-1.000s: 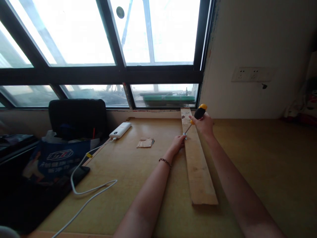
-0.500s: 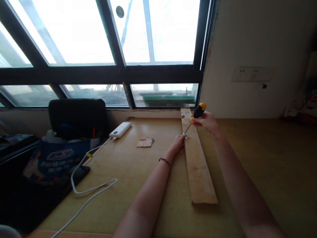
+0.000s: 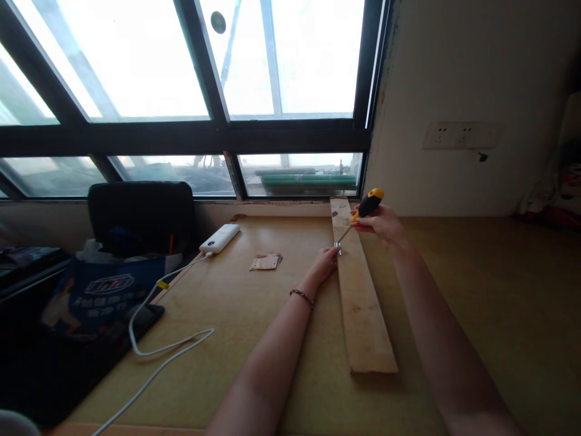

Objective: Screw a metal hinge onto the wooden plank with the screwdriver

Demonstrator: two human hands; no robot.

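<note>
A long wooden board [image 3: 365,315] lies lengthwise on the table, its far end near the window. At its left edge sits a small shiny metal plate [image 3: 338,249], perhaps a hinge. My left hand [image 3: 325,264] is closed on that plate, fingertips pressing it to the board's edge. My right hand [image 3: 380,225] grips a yellow-and-black screwdriver [image 3: 368,204] by the front of its handle. The screwdriver leans up to the right, and its tip meets the metal plate. Whether a screw is under the tip is too small to make out.
Left of the board, a small piece of card or wood [image 3: 265,261] lies with thin metal bits at its edge. A white power bank [image 3: 220,238] trails a white cable [image 3: 172,345]. Beyond the table's left edge are a black chair [image 3: 141,212] and a blue bag [image 3: 109,297].
The screwdriver's handle has tilted slightly further to the right, with my right hand's fingers shifted on it. My left hand and the board stay in place.
</note>
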